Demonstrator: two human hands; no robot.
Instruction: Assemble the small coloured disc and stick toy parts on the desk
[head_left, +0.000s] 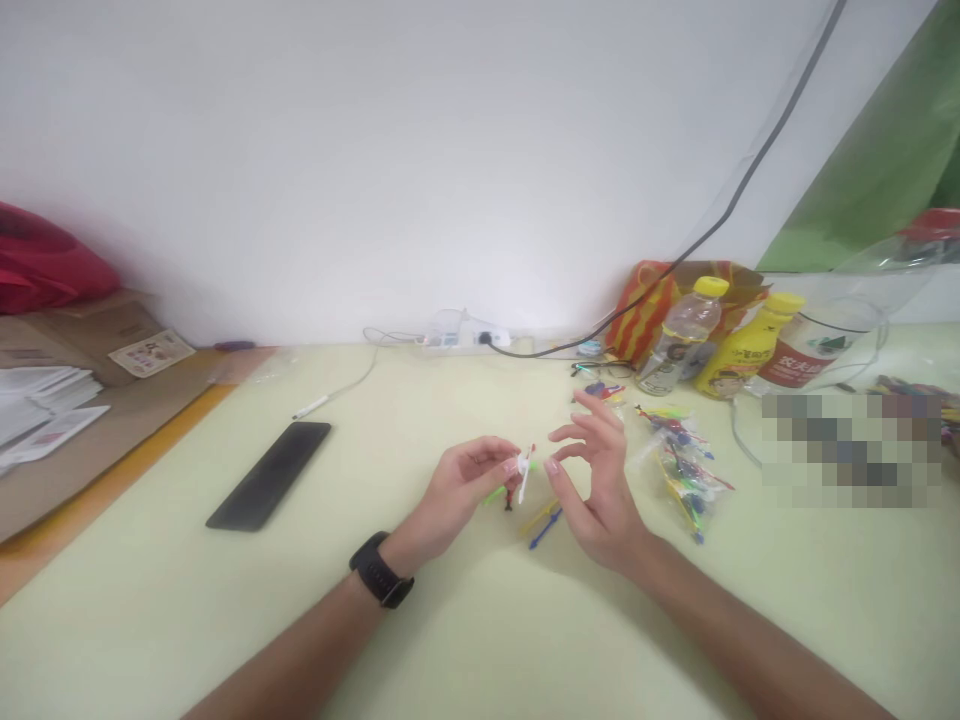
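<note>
My left hand, with a black watch on its wrist, pinches a small white plastic piece with a thin stem and a red tip. Bits of green and dark red show beside it; whether they are joined to it I cannot tell. Close by on the right, my right hand has its fingers apart and holds nothing. Below the hands, a yellow stick and a blue stick lie on the table. Right of my right hand are several clear bags of colourful plastic pieces.
A black phone lies at left. Papers and cardboard are at far left. Along the wall stand a power strip, a clear bottle, a yellow bottle and a large water jug. A dark cable crosses the wall.
</note>
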